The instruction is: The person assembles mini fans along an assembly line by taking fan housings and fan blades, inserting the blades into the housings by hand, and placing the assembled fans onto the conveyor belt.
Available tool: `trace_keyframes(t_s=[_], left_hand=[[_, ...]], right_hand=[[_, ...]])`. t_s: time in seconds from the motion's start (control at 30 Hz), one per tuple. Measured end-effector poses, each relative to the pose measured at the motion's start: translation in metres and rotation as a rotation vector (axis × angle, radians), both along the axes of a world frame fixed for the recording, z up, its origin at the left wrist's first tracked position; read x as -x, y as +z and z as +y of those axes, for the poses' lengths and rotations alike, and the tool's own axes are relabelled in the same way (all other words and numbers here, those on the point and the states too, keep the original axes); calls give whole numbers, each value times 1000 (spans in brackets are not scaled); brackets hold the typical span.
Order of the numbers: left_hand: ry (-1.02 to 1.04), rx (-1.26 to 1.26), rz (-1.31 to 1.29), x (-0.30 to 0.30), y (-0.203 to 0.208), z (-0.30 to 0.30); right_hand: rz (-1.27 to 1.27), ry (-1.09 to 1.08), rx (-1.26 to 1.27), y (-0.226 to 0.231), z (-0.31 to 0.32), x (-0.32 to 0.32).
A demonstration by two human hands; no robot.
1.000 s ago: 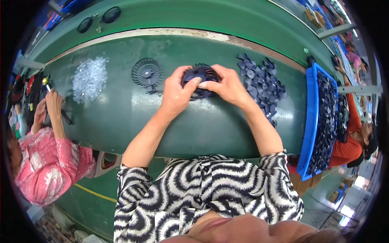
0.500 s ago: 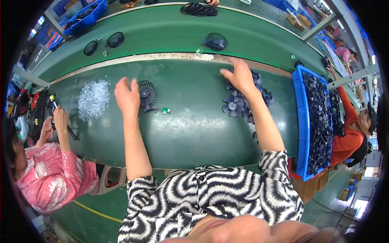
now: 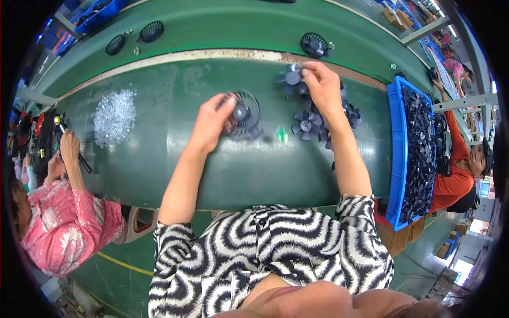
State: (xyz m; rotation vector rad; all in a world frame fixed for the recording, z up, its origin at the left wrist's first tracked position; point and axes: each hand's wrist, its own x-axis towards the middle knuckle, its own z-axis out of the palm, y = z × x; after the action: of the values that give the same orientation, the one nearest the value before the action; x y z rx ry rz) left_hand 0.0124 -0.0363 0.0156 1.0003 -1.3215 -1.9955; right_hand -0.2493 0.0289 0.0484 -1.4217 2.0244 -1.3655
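My left hand (image 3: 213,121) is closed on the rim of a round black fan housing (image 3: 243,115), which has a motor at its centre and is smeared by motion. A small green circuit board (image 3: 281,134) trails at the housing's right, also blurred. Farther right, my right hand (image 3: 324,89) pinches a dark fan blade (image 3: 292,78) by its edge, level with the far side of the bench. Below that hand lies a loose pile of dark fan blades (image 3: 307,125), partly covered by my wrist.
Small clear plastic pieces (image 3: 115,117) are heaped at the left. A blue bin (image 3: 393,159) full of fan blades stands at the right end. Beyond the bench, a green conveyor belt (image 3: 228,32) carries several black fan housings (image 3: 314,45). Co-workers sit at both sides.
My left hand has taken hold of the fan housing and brought it rightward. My right hand, open before, now grips a fan blade. A housing on the belt has shifted right.
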Motion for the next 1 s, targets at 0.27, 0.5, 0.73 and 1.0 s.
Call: trace_keyframes(t_s=[0.27,0.5,0.73,1.0], left_hand=[[145,-303,377,-7,0,-5],[198,-289,428,-6,-12,-7],[178,-235,378,3,-8,-5],[85,-168,349,5,-2,4]], right_hand=[[576,311,-116,-12,19,-42],[660,523,-275,-24,50,-92],[414,580,-111,15,51,-103],[589,407,-14,15,2,-114]])
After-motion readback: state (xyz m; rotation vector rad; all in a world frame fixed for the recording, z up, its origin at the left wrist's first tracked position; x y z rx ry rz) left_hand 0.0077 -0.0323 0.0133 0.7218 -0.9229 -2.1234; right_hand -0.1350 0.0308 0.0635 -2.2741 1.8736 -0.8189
